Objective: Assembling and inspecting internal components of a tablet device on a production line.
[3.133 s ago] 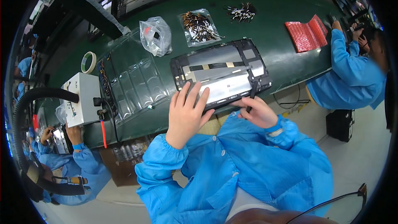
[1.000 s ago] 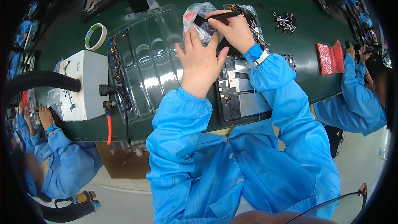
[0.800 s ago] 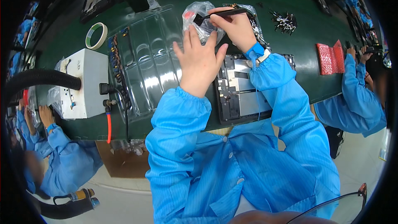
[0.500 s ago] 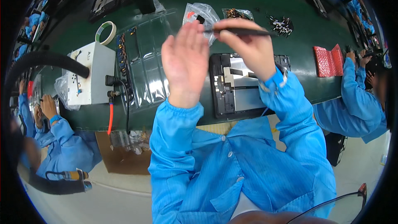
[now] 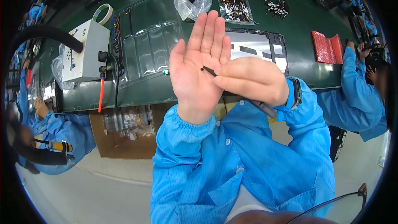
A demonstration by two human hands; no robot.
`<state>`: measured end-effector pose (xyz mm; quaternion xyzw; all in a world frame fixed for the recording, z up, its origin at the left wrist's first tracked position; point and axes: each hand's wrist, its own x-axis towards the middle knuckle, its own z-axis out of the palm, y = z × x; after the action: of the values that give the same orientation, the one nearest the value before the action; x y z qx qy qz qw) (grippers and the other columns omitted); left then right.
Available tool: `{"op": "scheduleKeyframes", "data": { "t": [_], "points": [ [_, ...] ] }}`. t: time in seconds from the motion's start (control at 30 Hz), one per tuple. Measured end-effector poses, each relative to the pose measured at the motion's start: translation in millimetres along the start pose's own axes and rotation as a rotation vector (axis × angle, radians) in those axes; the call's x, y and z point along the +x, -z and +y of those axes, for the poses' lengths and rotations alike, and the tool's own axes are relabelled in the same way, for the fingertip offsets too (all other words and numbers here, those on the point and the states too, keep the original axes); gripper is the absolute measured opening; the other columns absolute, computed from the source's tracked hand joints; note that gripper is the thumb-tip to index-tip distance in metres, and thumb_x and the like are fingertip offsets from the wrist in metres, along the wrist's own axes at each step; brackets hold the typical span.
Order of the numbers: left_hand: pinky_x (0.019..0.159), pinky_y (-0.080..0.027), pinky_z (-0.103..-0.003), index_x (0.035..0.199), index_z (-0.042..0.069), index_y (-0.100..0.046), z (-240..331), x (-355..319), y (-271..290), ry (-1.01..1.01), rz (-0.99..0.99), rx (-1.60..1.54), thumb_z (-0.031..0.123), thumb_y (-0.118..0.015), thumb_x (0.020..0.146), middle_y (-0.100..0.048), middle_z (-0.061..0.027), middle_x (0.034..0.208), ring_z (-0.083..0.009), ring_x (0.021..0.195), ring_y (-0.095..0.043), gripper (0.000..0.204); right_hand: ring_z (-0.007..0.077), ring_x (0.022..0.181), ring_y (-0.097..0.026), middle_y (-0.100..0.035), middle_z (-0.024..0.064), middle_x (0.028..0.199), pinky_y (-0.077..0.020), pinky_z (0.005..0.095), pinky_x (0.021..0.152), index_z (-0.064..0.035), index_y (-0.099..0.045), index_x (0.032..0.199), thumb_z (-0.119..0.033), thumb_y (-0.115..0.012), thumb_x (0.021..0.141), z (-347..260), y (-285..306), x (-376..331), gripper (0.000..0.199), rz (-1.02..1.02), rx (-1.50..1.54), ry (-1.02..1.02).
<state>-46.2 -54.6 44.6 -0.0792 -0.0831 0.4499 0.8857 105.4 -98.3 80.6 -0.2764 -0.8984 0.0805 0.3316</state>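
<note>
Since half a second ago your left hand (image 5: 198, 74) has turned palm-up and come lower, toward your chest, and your right hand (image 5: 253, 81) has brought the dark tweezers (image 5: 232, 87) down onto it.

Head view: your left hand is flat and open, fingers together and pointing toward the far edge of the tabletop (image 5: 306, 20); its grip is spread apart and holds nothing. Your right hand's grip is clamped on the tweezers, whose tip rests on the middle of your left palm; a tiny dark piece (image 5: 202, 69) sits at that tip, too small to tell what it is. The tweezers' other end sticks out below your right wrist.

Beyond your hands, at the near edge of the tabletop, lies the dark framed panel (image 5: 259, 45), with a clear plastic tray (image 5: 149, 45) just beside it on the left. Toward the far edge sit a clear bag (image 5: 192, 0) and a flat bag of small dark parts (image 5: 234, 4). A white box (image 5: 85, 49) stands near the left end.
</note>
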Motion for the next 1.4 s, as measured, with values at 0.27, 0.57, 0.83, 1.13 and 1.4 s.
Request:
{"op": "scheduleKeyframes", "data": {
  "t": [0.27,0.57,0.83,1.13,1.4],
  "points": [
    [0.103,-0.032,-0.037,0.132,0.004,-0.036,-4,-12,-2,-0.052,-0.087,0.033,0.030,-0.022,0.091,-0.039,-0.0081,0.137,-0.0212,0.126,-0.036,0.050,0.0292,0.087,-0.062,-0.063,0.0162,0.094,-0.0502,0.0346,0.075,0.0007,-0.064,0.097,-0.001,-0.069,0.068,-16,-1,3,0.029,0.093,0.178,-0.213],
    [0.103,-0.032,-0.036,0.131,0.004,-0.038,22,-49,-8,-0.194,-0.112,0.107,0.026,-0.023,0.091,-0.040,-0.0086,0.136,-0.0207,0.126,-0.036,0.048,0.0291,0.086,-0.063,-0.063,0.0164,0.094,-0.0497,0.0339,0.076,0.0003,-0.064,0.096,-0.003,-0.068,0.070,-29,-31,36,0.027,0.068,0.285,-0.145],
    [0.104,-0.030,-0.040,0.130,0.003,-0.037,136,-184,38,-0.974,-0.164,0.439,0.023,-0.023,0.089,-0.042,-0.0100,0.134,-0.0232,0.125,-0.038,0.048,0.0123,0.087,-0.059,-0.060,0.0064,0.103,-0.0498,0.0247,0.077,-0.0019,-0.059,0.103,-0.012,-0.058,0.086,-76,-206,118,0.020,-0.034,1.913,-0.960],
    [0.108,-0.023,-0.038,0.129,-0.001,-0.037,153,-228,3,-1.458,0.580,0.600,0.026,-0.017,0.091,-0.038,-0.0101,0.136,-0.0216,0.128,-0.032,0.051,0.0203,0.087,-0.061,-0.063,0.0089,0.096,-0.0488,0.0342,0.077,-0.0019,-0.061,0.102,-0.008,-0.063,0.077,-130,-261,155,0.026,-0.012,1.182,-0.334],
    [0.103,-0.031,-0.033,0.132,-0.002,-0.031,120,-168,20,-1.267,0.243,0.740,0.023,-0.024,0.093,-0.039,-0.0111,0.134,-0.0210,0.124,-0.037,0.048,0.0260,0.085,-0.061,-0.063,0.0109,0.093,-0.0489,0.0348,0.077,-0.0026,-0.062,0.101,-0.008,-0.064,0.076,-76,-166,100,0.026,0.417,0.734,0.072]
  ]
}}
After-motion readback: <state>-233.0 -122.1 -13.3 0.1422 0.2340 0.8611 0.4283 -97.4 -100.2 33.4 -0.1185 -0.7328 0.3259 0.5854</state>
